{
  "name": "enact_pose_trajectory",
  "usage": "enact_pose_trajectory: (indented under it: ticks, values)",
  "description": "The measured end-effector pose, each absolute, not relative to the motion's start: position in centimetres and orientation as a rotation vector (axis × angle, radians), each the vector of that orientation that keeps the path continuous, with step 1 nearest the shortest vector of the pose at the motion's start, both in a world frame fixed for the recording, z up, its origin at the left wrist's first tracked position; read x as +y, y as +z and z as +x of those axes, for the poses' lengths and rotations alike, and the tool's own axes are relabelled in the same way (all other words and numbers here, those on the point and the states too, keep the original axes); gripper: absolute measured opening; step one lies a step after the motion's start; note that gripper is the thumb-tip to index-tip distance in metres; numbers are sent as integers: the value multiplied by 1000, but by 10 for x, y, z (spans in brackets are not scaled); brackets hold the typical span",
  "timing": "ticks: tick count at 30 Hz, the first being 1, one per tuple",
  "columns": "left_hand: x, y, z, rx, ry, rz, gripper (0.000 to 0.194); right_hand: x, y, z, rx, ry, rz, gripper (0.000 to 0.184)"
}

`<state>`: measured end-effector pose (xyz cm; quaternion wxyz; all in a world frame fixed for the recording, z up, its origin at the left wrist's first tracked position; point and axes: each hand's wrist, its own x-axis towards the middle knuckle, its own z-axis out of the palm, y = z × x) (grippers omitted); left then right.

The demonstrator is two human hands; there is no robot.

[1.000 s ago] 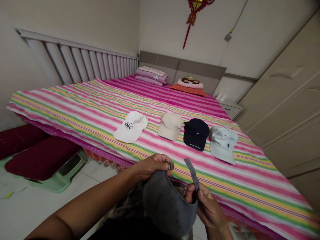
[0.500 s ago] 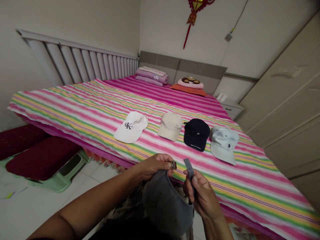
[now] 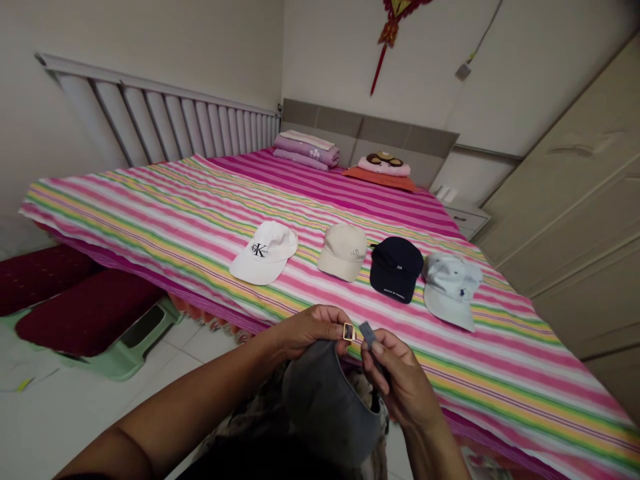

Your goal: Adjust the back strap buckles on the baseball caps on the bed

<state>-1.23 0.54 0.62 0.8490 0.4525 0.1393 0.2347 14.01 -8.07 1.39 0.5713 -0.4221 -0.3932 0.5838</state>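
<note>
Lower centre: left hand (image 3: 315,330) pinches buckle (image 3: 349,331), right hand (image 3: 400,377) pinches strap (image 3: 368,333) of cap (image 3: 327,407); soft strap tip could fold against buckle's rim if misaligned.

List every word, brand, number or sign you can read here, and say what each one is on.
"CK": on the front of the white cap; the tiny line across it is unreadable.
Navy cap: a small front mark and a line of white lettering lower down, both too small to read.
Beige cap: small mark, too blurred to read.
Light blue cap: small dark emblem, no readable letters.
Gray cap: no text visible.
</note>
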Motion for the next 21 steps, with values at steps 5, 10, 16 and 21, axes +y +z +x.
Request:
enact_pose_trajectory:
  ticks: [5,10,16,21]
  values:
    - [6,8,-12,266,489,917,15,-78,10,139,-856,1448,-968,19]
    - [3,10,-12,251,471,902,18,-75,10,136,-781,1528,-890,17]
    - [1,13,-11,254,463,897,19,-74,7,134,-754,1594,-848,19]
    - [0,13,-11,212,484,884,20,-74,3,131,-733,1648,-833,19]
